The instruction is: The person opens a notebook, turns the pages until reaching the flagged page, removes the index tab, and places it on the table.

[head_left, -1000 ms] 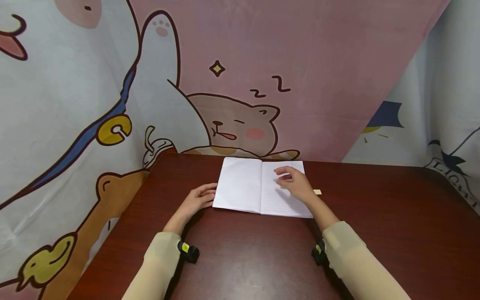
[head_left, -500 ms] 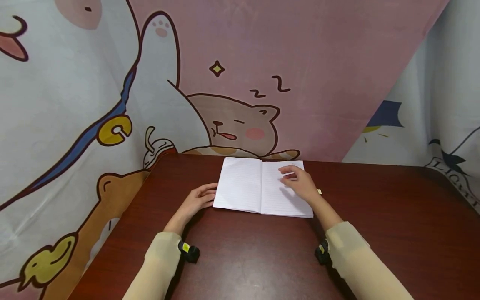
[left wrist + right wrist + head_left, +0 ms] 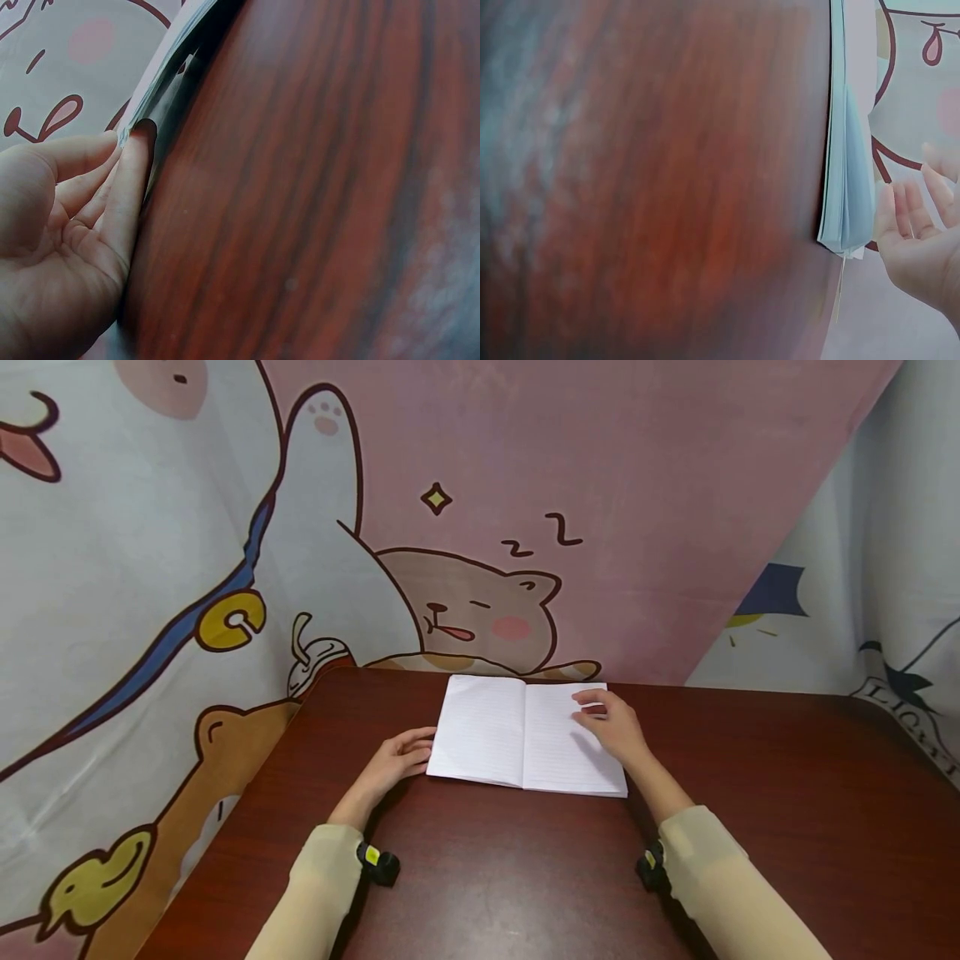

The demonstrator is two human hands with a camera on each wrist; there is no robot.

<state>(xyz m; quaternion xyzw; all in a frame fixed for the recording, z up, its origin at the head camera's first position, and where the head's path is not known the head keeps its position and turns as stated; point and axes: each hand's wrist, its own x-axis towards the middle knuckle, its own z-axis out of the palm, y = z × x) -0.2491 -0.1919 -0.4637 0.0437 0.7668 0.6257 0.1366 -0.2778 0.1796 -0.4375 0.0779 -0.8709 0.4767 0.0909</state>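
An open notebook (image 3: pixel 480 727) with blank lined pages lies on the table. At its left edge, my left hand (image 3: pixel 388 767) pinches the page edges; the left wrist view shows the thumb on one side of the notebook edge (image 3: pixel 161 67) and a fingertip (image 3: pixel 136 139) on the other. Over the outer part of the right page is my right hand (image 3: pixel 615 727), its fingers loosely bent and holding nothing. From the right wrist view, that hand (image 3: pixel 922 240) stands apart from the notebook's side (image 3: pixel 840 150).
The dark red-brown table (image 3: pixel 765 810) extends to both sides and in front of the notebook. Behind it hangs a cartoon-printed cloth (image 3: pixel 637 527). Black wrist devices are on the left sleeve (image 3: pixel 378 864) and right sleeve (image 3: pixel 652 867).
My right hand has moved rightward over the right page, and the small yellow tab at the notebook's right edge is now out of sight behind it. My left hand has stayed put.
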